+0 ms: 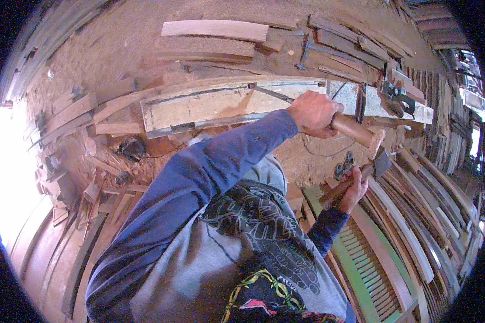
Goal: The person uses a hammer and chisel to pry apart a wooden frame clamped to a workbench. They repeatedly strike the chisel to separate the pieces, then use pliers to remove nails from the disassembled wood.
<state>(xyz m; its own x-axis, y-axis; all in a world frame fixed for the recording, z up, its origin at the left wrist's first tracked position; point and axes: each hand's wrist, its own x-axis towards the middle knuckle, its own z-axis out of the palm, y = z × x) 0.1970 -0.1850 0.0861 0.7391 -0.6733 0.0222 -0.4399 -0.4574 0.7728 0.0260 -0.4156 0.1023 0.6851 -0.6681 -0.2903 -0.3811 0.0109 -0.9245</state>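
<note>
Over the beam, the chisel points left, long axis aslant.

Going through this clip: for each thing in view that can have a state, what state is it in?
Left hand: closed around the chisel's handle.
Chisel: held tilted, tip at a dark notch in the pale beam.
Right hand: closed around the hammer's handle.
Hammer: held, head near the chisel's butt; contact unclear.
Pale beam: lying lengthwise, marked with dark lines.
Power tool: not held; running or off unclear.
</note>
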